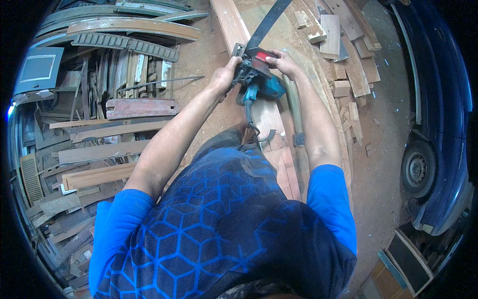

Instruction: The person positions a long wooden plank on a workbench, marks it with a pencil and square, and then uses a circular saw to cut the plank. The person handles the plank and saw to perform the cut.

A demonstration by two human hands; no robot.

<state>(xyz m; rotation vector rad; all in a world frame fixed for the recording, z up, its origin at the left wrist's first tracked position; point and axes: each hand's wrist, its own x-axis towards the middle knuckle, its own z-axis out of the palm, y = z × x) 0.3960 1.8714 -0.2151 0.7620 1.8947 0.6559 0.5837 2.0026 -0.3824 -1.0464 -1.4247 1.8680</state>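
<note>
A teal power tool that looks like a belt sander is tipped over the boards in front of me, its metal underside partly showing. My left hand is closed round its left side, thumb on top by the metal parts. On the other side my right hand grips the edge next to a red patch, thumb pressed there and the other fingers mostly hidden. A long dark strip, like a sanding belt, runs from the tool toward the top edge. Its power cord hangs down toward my body.
Long pale boards lie under and beyond the tool. Stacked timber fills the left side. Offcuts are scattered on the right, with a dark blue car beyond them. A framed dark panel stands at the lower right.
</note>
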